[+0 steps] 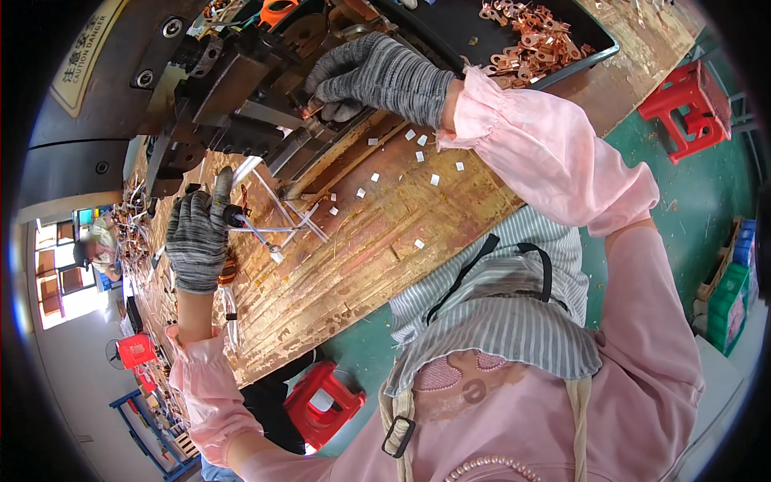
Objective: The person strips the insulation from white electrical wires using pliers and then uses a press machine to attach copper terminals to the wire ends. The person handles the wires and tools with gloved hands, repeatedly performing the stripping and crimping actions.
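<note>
Both my hands wear grey striped knit gloves. At the dark metal press (241, 108), my right hand (377, 76) pinches a small copper terminal (312, 110) next to the tooling; its fingertips partly hide the piece. My left hand (197, 241) is lower and to the left, closed around a wire bundle (234, 215) with a black sleeve. Thin wires run out of that bundle to the right, one with a whitish end (275, 254). White strips or wires (273, 193) lie crossed under the press, close to my left thumb.
A black tray (554, 76) of copper lugs (530, 36) stands at the far right of the worn wooden bench (321, 297). Small white squares (420, 157) are scattered on the wood. Red stools (695, 112) stand on the green floor. Another person (103, 245) is at the far left.
</note>
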The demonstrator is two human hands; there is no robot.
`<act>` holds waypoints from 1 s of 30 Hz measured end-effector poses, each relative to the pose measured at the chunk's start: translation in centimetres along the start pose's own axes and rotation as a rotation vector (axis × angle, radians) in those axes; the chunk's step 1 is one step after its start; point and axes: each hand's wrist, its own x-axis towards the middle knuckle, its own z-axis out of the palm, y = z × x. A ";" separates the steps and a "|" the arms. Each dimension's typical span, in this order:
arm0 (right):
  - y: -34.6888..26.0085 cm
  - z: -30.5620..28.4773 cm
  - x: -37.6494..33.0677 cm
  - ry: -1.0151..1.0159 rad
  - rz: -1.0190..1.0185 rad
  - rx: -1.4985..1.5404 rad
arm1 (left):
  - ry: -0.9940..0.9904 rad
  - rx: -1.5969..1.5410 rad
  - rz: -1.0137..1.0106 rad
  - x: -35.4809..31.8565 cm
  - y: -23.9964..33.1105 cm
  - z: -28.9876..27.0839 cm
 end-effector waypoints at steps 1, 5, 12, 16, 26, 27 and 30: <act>0.0 0.0 0.1 0.001 -0.017 -0.049 | -0.002 -0.004 -0.003 0.0 0.0 0.0; -0.2 -0.1 0.4 0.025 -0.005 -0.186 | -0.009 -0.017 -0.008 0.1 0.1 -0.2; -0.4 -0.6 0.9 -0.025 0.098 -0.082 | -0.031 0.011 -0.007 0.0 0.0 -0.2; -0.8 -0.9 0.6 -0.014 0.025 -0.295 | -0.012 0.007 0.010 0.1 0.0 -0.1; -4.1 -4.1 -4.4 0.147 -0.041 -0.157 | -0.020 -0.020 0.004 0.1 -0.1 -0.1; -4.3 -4.9 -5.2 0.050 -0.061 -0.161 | -0.003 -0.039 0.000 0.2 0.0 -0.1; -4.5 -5.5 -7.1 0.174 -0.006 -0.055 | 0.020 -0.023 0.008 0.5 0.0 0.1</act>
